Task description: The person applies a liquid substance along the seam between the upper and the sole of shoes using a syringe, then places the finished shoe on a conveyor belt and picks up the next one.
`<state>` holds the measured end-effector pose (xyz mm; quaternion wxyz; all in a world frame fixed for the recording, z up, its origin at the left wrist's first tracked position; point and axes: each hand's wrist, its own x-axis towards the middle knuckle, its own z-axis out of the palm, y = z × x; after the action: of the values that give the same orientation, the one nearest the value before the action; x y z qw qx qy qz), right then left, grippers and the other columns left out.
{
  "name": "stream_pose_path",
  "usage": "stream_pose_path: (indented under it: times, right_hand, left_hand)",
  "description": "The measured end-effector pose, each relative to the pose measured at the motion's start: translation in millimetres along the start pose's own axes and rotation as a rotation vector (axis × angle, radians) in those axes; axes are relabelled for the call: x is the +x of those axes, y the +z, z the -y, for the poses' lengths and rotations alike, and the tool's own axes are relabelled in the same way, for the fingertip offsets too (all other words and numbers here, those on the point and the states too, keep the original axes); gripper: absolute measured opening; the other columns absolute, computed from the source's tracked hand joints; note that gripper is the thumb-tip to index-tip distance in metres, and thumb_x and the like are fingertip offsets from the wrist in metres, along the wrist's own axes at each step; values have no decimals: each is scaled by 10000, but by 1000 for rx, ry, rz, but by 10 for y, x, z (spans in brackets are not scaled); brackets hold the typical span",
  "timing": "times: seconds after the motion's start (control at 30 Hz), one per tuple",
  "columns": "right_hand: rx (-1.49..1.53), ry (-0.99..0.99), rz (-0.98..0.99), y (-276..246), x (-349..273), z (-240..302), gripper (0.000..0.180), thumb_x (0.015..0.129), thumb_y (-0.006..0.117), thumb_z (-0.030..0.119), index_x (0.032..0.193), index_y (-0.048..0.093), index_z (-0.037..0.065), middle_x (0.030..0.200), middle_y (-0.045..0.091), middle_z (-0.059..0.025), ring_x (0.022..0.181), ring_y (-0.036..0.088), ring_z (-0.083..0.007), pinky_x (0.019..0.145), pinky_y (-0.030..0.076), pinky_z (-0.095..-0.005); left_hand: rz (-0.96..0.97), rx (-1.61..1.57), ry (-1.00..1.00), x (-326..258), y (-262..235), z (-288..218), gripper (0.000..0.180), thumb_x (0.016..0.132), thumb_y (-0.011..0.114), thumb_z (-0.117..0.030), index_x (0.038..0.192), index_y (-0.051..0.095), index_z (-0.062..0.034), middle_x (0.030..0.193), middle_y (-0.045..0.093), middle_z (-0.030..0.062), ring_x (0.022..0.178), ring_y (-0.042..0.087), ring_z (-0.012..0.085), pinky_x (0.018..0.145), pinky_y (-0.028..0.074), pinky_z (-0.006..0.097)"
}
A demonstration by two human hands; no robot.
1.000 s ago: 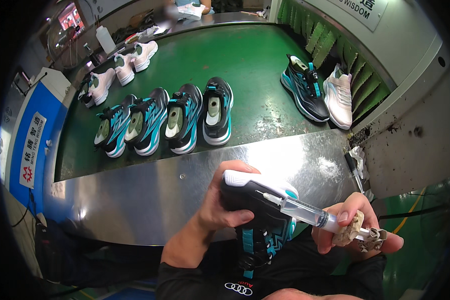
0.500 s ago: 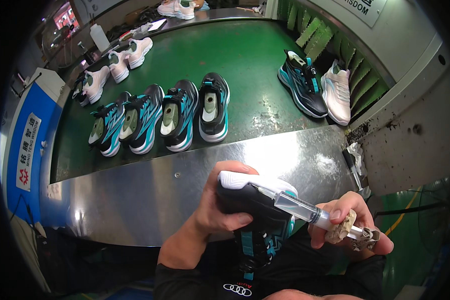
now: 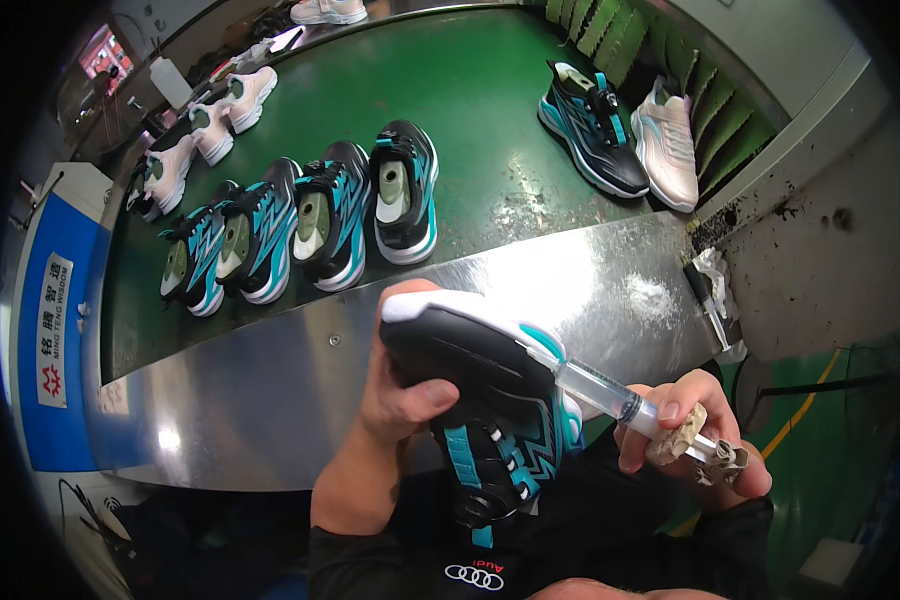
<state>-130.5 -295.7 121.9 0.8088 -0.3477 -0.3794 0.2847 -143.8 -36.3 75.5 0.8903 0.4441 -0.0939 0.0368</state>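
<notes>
My left hand [image 3: 400, 385] is closed around the toe end of a black and teal sneaker [image 3: 470, 365] with a white sole edge, held tilted over the metal front of the bench. My right hand [image 3: 685, 425] grips a clear syringe [image 3: 600, 387], its fingers about the flange and plunger, which are wrapped in brownish, crumpled material. The syringe's tip points left and meets the seam where the black upper joins the white and teal sole. Its exact contact point is too small to make out. A round dial and teal strap hang at the sneaker's lower end.
Several matching black sneakers [image 3: 405, 190] stand in a row on the green belt [image 3: 470, 90], with pale pink sneakers [image 3: 170, 170] behind on the left. A black sneaker [image 3: 590, 130] and a pink sneaker [image 3: 665, 145] stand at right. Another syringe [image 3: 705, 300] lies by the side wall.
The sneaker in my left hand has turned, showing more of its upper and side. The syringe tip has moved along the sole seam, farther from the white end. My view has shifted slightly.
</notes>
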Motion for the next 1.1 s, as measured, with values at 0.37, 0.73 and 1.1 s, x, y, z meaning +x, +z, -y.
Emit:
stream_pose_path:
  times: [0.37, 0.73, 1.1]
  right_hand:
    - [34, 1, -68, -148, -250, -203, 944, 597, 750, 593, 1222, 415, -30, 971, 552, -129, 916, 553, -224, 778, 448, -318]
    - [70, 57, -89, -167, -501, -288, 966, 589, 783, 558, 1226, 414, -67, 1014, 537, -145, 941, 537, -205, 811, 419, -297]
    - [79, 136, -122, -51, -752, -282, 941, 574, 816, 511, 1222, 447, -63, 1028, 526, -136, 848, 488, -153, 702, 383, -232]
  left_hand:
    - [-152, -89, -156, 37, -73, 45, 685, 632, 666, -238, 1217, 432, 32, 1092, 572, 185, 992, 589, 295, 886, 478, 388]
    - [-137, -288, -185, 59, -288, 101, 685, 716, 593, -272, 1272, 380, 68, 1176, 535, 221, 1046, 563, 343, 902, 473, 431]
    - [-190, -356, -203, 93, -460, 109, 533, 818, 557, -284, 1222, 445, 46, 1145, 563, 216, 1014, 588, 315, 872, 498, 442]
